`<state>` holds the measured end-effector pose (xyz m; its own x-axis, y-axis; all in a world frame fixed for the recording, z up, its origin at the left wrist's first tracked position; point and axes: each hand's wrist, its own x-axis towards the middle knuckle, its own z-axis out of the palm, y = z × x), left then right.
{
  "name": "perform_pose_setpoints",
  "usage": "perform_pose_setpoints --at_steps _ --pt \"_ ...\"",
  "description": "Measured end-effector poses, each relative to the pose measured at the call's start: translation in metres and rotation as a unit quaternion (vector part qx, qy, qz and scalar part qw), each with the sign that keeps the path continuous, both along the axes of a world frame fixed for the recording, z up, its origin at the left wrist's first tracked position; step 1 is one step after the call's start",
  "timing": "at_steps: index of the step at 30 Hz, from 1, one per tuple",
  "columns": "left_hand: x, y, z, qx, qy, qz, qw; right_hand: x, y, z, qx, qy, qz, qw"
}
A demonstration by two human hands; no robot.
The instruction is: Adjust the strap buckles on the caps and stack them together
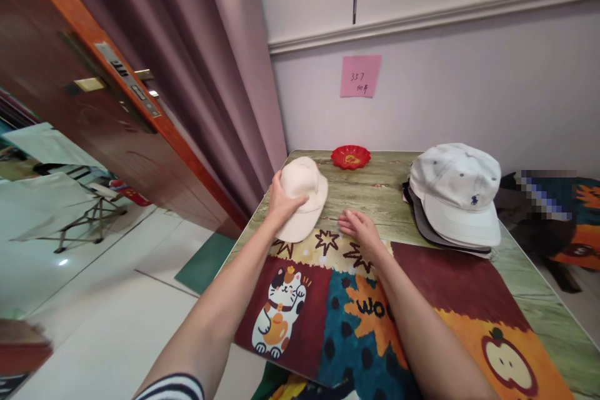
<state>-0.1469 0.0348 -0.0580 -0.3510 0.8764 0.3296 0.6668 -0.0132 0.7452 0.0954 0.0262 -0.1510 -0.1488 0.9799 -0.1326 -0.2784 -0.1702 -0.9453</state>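
A cream cap [304,190] stands near the table's far left corner, its brim turned toward me. My left hand [284,201] grips its left side, with the thumb over the crown near the brim. My right hand [359,228] is just right of the cap, not touching it, its fingers a little curled above the mat's far edge and holding nothing. On the right side of the table, a white cap [457,190] with a small dark logo lies on top of darker caps [424,222].
A red scalloped dish [350,157] sits at the table's back edge. A colourful patterned mat [309,300] covers the near part of the wooden table [539,281]. A pink note [360,76] is on the wall. An open door [107,87] and a curtain [206,62] stand at the left.
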Motion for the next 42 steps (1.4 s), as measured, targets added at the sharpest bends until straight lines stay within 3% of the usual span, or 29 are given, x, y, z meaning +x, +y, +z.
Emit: perform_pose_setpoints --at_steps 3,4,7,9,11,13,15,16,18,20,21,23,25,28,30,32,35,38,42 --pt "0.047 -0.023 0.004 0.072 -0.058 -0.094 0.991 0.007 -0.004 0.037 -0.049 0.126 0.124 0.983" --pt "0.062 -0.032 0.002 0.083 -0.067 -0.103 0.989 0.011 -0.006 0.049 -0.037 0.173 0.127 0.976" --pt "0.099 -0.057 -0.010 0.096 -0.068 -0.105 0.988 0.028 -0.007 0.076 -0.002 0.241 0.051 0.969" --pt "0.109 -0.067 -0.014 0.100 -0.098 -0.141 0.980 0.042 -0.007 0.086 0.003 0.247 -0.003 0.969" --pt "0.108 -0.067 -0.010 0.103 -0.173 -0.166 0.965 0.056 -0.006 0.090 0.011 0.248 -0.039 0.968" --pt "0.099 -0.059 0.005 0.094 -0.250 -0.134 0.954 0.068 -0.005 0.094 0.025 0.249 -0.054 0.967" --pt "0.088 -0.049 0.025 0.033 -0.295 -0.091 0.951 0.075 -0.006 0.097 0.043 0.252 -0.060 0.965" --pt "0.083 -0.044 0.035 -0.035 -0.316 -0.102 0.943 0.077 -0.007 0.099 0.052 0.255 -0.063 0.964" --pt "0.078 -0.039 0.049 -0.206 -0.367 -0.180 0.889 0.080 -0.009 0.101 0.064 0.259 -0.059 0.962" --pt "0.080 -0.038 0.054 -0.322 -0.405 -0.247 0.819 0.080 -0.009 0.102 0.069 0.256 -0.051 0.963" --pt "0.083 -0.038 0.054 -0.343 -0.418 -0.265 0.798 0.080 -0.009 0.102 0.071 0.253 -0.049 0.963" --pt "0.090 -0.037 0.053 -0.336 -0.440 -0.281 0.784 0.081 -0.008 0.102 0.086 0.248 -0.063 0.963" --pt "0.096 -0.034 0.057 -0.288 -0.456 -0.289 0.791 0.084 -0.007 0.101 0.118 0.242 -0.096 0.958" --pt "0.100 -0.028 0.074 -0.144 -0.442 -0.288 0.837 0.098 -0.006 0.101 0.177 0.212 -0.128 0.953" --pt "0.100 -0.026 0.085 -0.057 -0.403 -0.293 0.865 0.112 -0.006 0.101 0.200 0.175 -0.102 0.959" --pt "0.101 -0.029 0.088 -0.034 -0.361 -0.302 0.882 0.126 -0.006 0.100 0.199 0.116 -0.049 0.972" --pt "0.104 -0.042 0.072 -0.068 -0.309 -0.276 0.907 0.138 -0.008 0.100 0.162 -0.011 0.025 0.986" --pt "0.108 -0.056 0.048 -0.081 -0.275 -0.244 0.927 0.136 -0.011 0.105 0.149 -0.115 0.076 0.979" --pt "0.108 -0.067 0.035 -0.071 -0.248 -0.258 0.931 0.127 -0.017 0.115 0.163 -0.153 0.113 0.968"
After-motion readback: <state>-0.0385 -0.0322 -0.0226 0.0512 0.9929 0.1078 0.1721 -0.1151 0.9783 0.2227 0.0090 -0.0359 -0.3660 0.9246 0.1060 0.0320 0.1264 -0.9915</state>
